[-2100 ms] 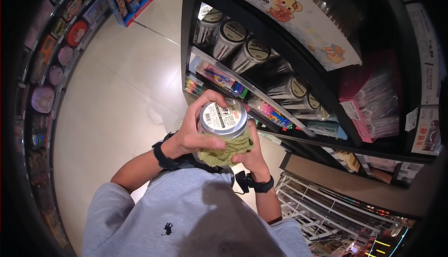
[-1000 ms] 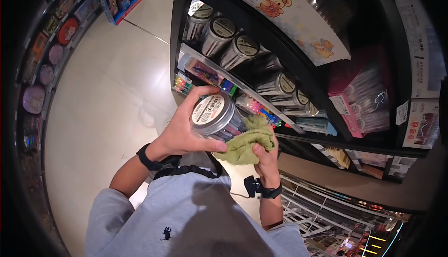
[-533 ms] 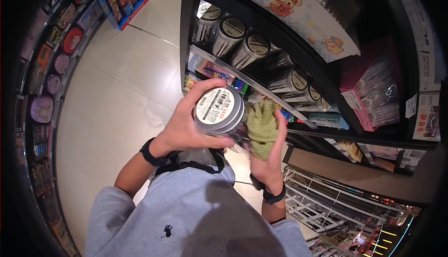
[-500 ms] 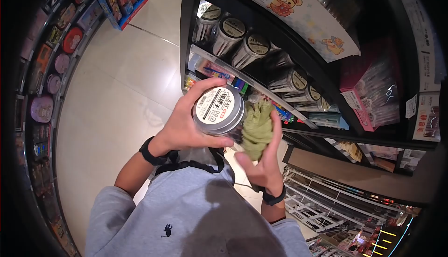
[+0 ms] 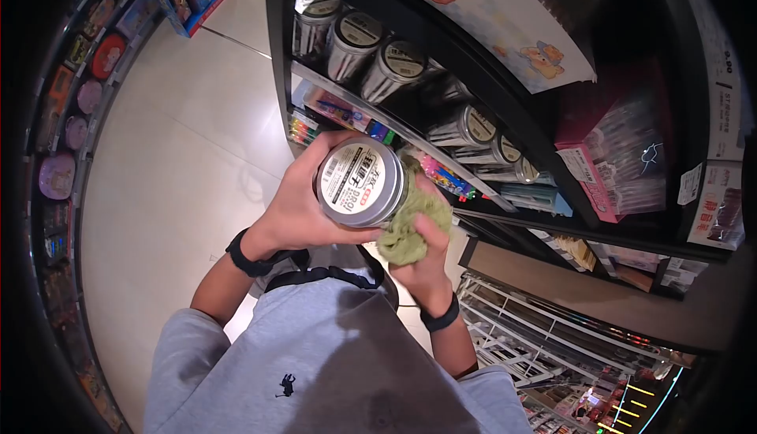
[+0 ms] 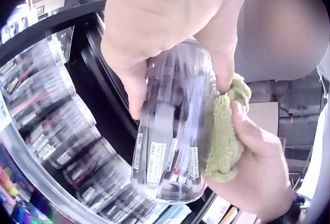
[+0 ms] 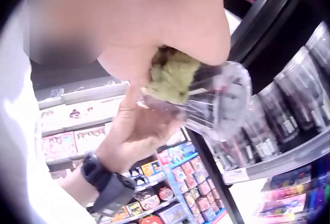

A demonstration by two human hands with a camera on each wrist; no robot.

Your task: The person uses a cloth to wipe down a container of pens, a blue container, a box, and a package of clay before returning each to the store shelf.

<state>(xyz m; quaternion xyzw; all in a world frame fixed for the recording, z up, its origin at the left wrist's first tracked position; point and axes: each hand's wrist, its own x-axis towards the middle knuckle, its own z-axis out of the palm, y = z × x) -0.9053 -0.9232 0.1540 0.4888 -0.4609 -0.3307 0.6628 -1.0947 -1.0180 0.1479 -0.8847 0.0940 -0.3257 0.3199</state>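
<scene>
My left hand (image 5: 298, 205) grips a clear plastic jar (image 6: 172, 126) by its lidded end. The lid (image 5: 359, 180) carries a round white label with black print and a barcode, and faces up toward the head camera. Several pens with barcode stickers show through the jar's wall in the left wrist view. A bunched green cloth (image 5: 414, 221) lies against the jar's side. My right hand (image 5: 426, 264) holds that cloth, thumb on top, pressing it to the wall. In the right wrist view the cloth (image 7: 172, 77) sticks out beneath the right hand.
A black shelf rack (image 5: 473, 213) stands ahead, with several similar jars (image 5: 355, 40) upright or lying on it. Pink packaging (image 5: 607, 166) sits on its right. Another shelf (image 5: 59, 189) curves along the left, and pale tiled floor (image 5: 173, 150) shows between.
The green cloth, held apart in my open-fingered right hand half a second ago, is now bunched against the jar's side. The left hand keeps its grip on the jar. The view has shifted slightly.
</scene>
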